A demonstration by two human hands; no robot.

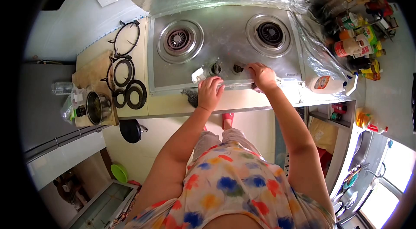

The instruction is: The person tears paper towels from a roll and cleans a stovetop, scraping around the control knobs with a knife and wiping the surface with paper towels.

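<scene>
A steel two-burner stove has its burners bare of grates. My left hand rests at the stove's front edge, its fingers bent close together below the left knob; what they hold, if anything, is hidden. Beside it lie a crumpled white piece and a dark scouring pad. My right hand is curled at the front edge, just right of the right knob. Something pale and pinkish shows in part under its palm, too hidden to name.
Black grates and rings lie on the counter left of the stove. Farther left, a steel pot stands on a wooden board. A spray bottle lies to the right, near several condiment bottles.
</scene>
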